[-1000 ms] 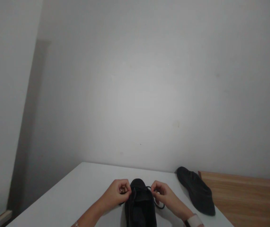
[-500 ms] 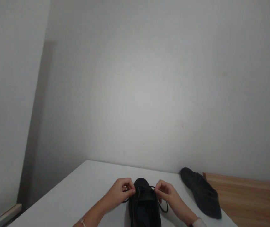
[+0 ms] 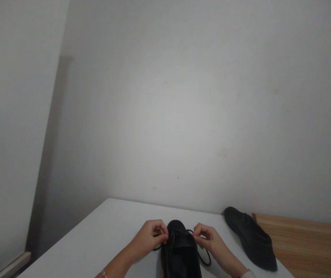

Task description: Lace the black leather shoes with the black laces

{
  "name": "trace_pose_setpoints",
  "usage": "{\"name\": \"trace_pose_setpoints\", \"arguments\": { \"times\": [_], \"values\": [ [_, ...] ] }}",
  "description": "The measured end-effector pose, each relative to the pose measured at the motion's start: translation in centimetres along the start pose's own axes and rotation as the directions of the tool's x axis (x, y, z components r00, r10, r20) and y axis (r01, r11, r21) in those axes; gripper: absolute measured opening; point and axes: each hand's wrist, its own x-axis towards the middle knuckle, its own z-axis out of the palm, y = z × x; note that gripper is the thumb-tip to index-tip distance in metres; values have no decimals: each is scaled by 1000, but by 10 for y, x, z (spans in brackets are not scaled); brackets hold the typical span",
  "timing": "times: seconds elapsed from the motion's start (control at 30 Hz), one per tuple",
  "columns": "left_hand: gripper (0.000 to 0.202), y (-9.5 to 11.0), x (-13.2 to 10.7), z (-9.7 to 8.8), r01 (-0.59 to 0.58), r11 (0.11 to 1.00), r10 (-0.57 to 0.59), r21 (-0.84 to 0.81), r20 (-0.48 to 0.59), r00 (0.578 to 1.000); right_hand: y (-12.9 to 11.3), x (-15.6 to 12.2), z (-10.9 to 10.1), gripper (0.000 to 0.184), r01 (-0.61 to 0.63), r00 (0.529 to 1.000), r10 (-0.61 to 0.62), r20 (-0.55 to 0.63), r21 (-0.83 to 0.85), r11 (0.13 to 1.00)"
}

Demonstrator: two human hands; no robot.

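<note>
A black shoe (image 3: 182, 251) stands on the white table (image 3: 119, 222), its toe pointing toward the wall and its opening toward me. My left hand (image 3: 151, 234) is at the shoe's left side, thumb and fingers pinched on a black shoelace near the eyelets. On the right side, my right hand (image 3: 207, 239) pinches the other part of the shoelace (image 3: 207, 259), which hangs in a loop below the fingers. The exact grip on each lace end is partly hidden by the fingers.
A second black shoe (image 3: 251, 239) lies at the table's right edge, near the wall. Beyond that edge is a wooden board (image 3: 307, 243). A pale wall (image 3: 177, 116) rises behind the table, and a light strip (image 3: 14, 264) shows at lower left.
The whole view has shifted slightly, so everything sits a little further right and lower. Both hands keep their pinch by the shoe; the lace loop on the right hangs slightly differently.
</note>
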Motion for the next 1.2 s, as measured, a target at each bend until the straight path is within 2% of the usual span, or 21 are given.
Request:
{"name": "trace_pose_setpoints", "arguments": {
  "times": [0.17, 0.3, 0.37, 0.47, 0.53, 0.6, 0.7, 0.77, 0.93, 1.07, 1.2],
  "values": [
    [12, -1, 0, -1, -38, 997, 38, 65, -5, 999, -2, 0, 4, 36, -26, 999, 26, 33, 28, 999],
    [10, 3, -1, -3, -111, 983, 120, 150, -53, 991, 5, 1, 4, 40, -72, 994, 67, 83, 57, 996],
    [8, 5, -1, -3, -121, 979, 133, 161, -66, 989, 6, 0, 5, 40, -36, 998, 36, 47, 4, 999],
    [6, 5, 0, -2, -78, 989, 87, 125, -68, 994, 5, -2, 7, 36, 73, 996, -79, -39, -137, 988],
    [9, 4, 1, -1, -49, 996, 53, 81, -52, 997, 3, -4, 8, 36, 100, 991, -114, -70, -186, 977],
    [12, 2, 2, -1, -26, 999, 27, 28, -35, 999, 3, -4, 10, 39, 49, 996, -60, -70, -148, 988],
    [13, -1, 3, -1, 3, 999, -4, -39, -30, 1000, 8, -2, 10, 46, -101, 995, 100, -28, -31, 994],
    [13, -2, 3, 0, 12, 998, -14, -62, -29, 999, 11, -1, 10, 48, -144, 990, 144, -13, -2, 990],
    [16, -2, 4, 0, 26, 997, -27, -75, -18, 999, 7, 0, 6, 45, -68, 998, 68, -10, 21, 997],
    [20, 1, 2, -2, 2, 999, -2, -54, -7, 1000, -3, -3, 0, 41, -10, 997, 7, 74, 42, 999],
    [24, 4, 0, -5, -6, 999, 7, -39, 46, 999, -7, -6, -1, 40, -25, 991, 13, 135, 85, 996]
  ]
}}
